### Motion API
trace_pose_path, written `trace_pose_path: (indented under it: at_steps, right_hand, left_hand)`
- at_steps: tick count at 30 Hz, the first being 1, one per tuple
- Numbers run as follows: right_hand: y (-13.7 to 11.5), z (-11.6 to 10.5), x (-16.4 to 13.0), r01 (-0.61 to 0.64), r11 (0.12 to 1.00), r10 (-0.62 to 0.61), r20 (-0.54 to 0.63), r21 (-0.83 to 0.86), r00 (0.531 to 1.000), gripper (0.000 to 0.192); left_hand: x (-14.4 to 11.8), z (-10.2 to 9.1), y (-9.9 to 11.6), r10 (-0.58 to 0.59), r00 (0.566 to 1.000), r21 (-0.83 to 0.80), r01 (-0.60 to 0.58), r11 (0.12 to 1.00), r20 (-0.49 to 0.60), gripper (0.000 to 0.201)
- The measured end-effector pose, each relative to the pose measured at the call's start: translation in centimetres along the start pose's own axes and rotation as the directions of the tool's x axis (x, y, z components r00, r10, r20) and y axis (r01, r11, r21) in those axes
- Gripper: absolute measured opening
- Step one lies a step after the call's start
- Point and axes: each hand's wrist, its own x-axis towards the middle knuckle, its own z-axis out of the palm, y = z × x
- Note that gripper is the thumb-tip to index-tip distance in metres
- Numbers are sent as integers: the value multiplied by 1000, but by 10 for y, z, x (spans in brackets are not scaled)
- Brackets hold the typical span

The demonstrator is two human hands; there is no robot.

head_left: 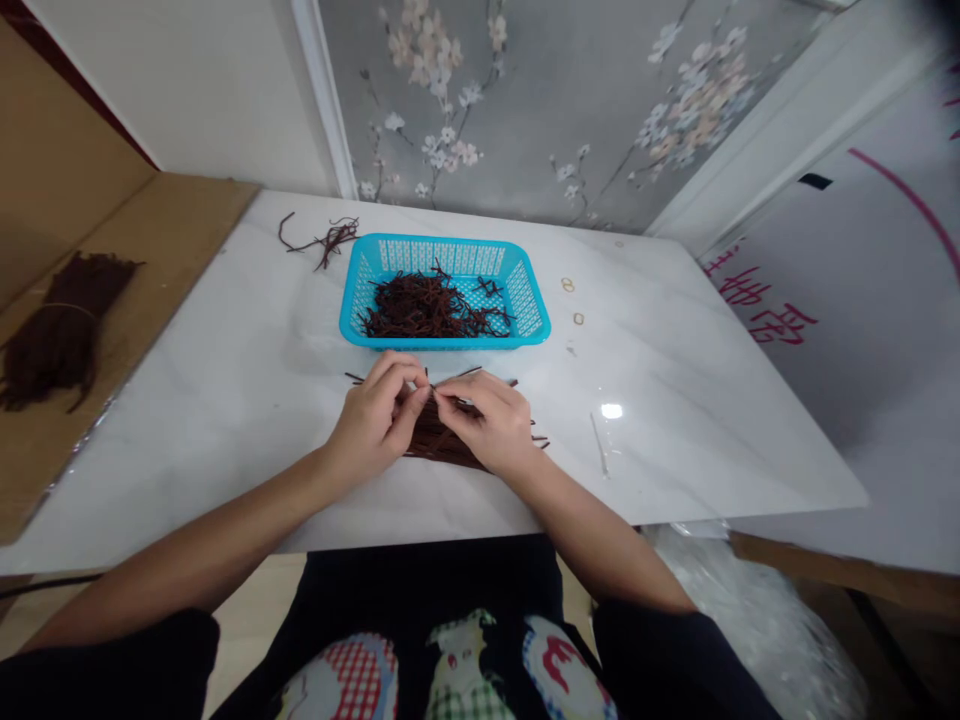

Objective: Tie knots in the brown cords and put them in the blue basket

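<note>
Both hands (435,415) pinching brown cords (439,440), blue basket (532,305) beyond

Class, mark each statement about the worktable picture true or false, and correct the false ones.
1. The basket is blue. True.
2. The basket holds dark brown strands. True.
3. The left hand rests inside the basket. False: it is on the table, in front of the basket.
4. Both hands pinch a thin strand between them. True.
5. The right hand holds scissors. False: only strands.
</note>
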Motion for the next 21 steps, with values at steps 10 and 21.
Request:
trace_pose_path:
  at_steps: [10, 21]
  right_hand:
    - [0, -9, 11, -320, 874, 252, 222, 365, 942, 11]
    - [-4, -8, 12, -283, 926, 299, -28, 251, 954, 9]
  left_hand:
    - [-1, 2, 1, -226, 959, -474, 280, 834, 169, 17]
    - [1, 1, -6, -79, 988, -464, 134, 876, 136, 10]
